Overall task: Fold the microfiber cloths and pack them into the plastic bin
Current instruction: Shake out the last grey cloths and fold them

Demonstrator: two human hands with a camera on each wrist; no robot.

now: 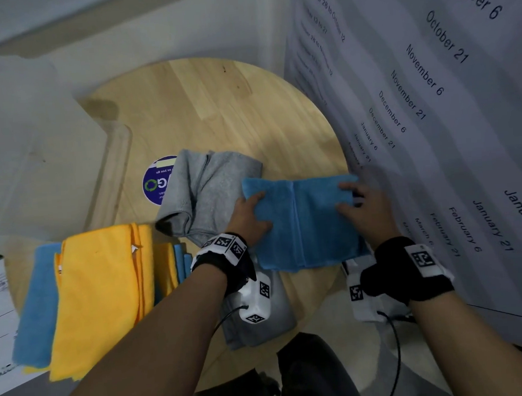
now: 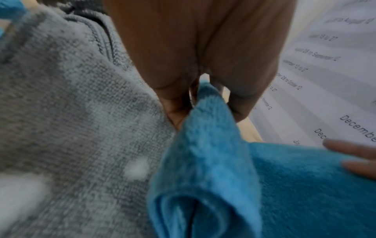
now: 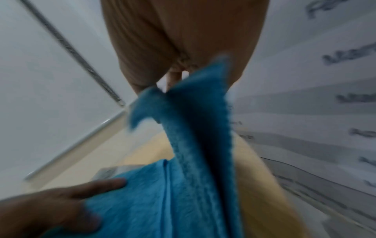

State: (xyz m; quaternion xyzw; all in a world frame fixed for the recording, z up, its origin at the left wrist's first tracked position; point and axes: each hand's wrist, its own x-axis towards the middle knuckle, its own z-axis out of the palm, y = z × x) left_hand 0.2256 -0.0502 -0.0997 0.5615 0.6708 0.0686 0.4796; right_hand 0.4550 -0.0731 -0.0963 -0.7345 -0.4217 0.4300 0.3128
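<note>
A folded blue cloth (image 1: 304, 222) lies on the round wooden table (image 1: 216, 108), a fold seam running down its middle. My left hand (image 1: 251, 212) grips its left edge; the left wrist view shows the blue cloth (image 2: 284, 185) pinched between the fingers. My right hand (image 1: 359, 212) holds the right edge, and the blue cloth (image 3: 193, 177) rises between thumb and fingers in the right wrist view. A loosely folded grey cloth (image 1: 212, 188) lies partly under the blue one. The clear plastic bin (image 1: 120, 152) stands at the table's left.
A pile of yellow cloths (image 1: 99, 295) and blue cloths (image 1: 35, 306) sits at the near left. Another grey cloth (image 1: 271, 324) lies under my left wrist. A large calendar poster (image 1: 433, 124) hangs close on the right. A round purple sticker (image 1: 156, 182) is on the table.
</note>
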